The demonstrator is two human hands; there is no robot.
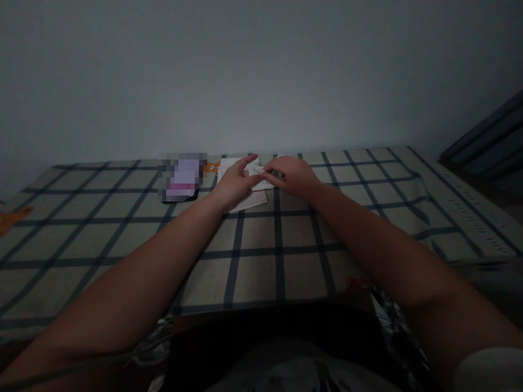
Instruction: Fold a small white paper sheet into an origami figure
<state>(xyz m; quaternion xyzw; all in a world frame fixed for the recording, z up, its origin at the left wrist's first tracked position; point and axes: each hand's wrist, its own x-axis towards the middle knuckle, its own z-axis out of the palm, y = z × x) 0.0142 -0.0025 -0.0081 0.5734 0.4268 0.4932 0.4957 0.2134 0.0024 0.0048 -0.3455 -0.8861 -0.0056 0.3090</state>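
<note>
Left hand spread, right hand pinched above white papers

On the left hand, the thumb and forefinger are held well apart, the forefinger being pointed forward and the thumb stretched toward the right hand's fingertips. On the right hand, the thumb and forefinger are brought together at their tips on a small white piece, with a gap left between them further back. Whether the small white piece is also touched by the left thumb cannot be told. The white papers are laid beneath both hands, near the far edge of the table, and are partly hidden by the left hand. To their left, a phone, blurred by pixels, is set on the checked tablecloth.
</note>
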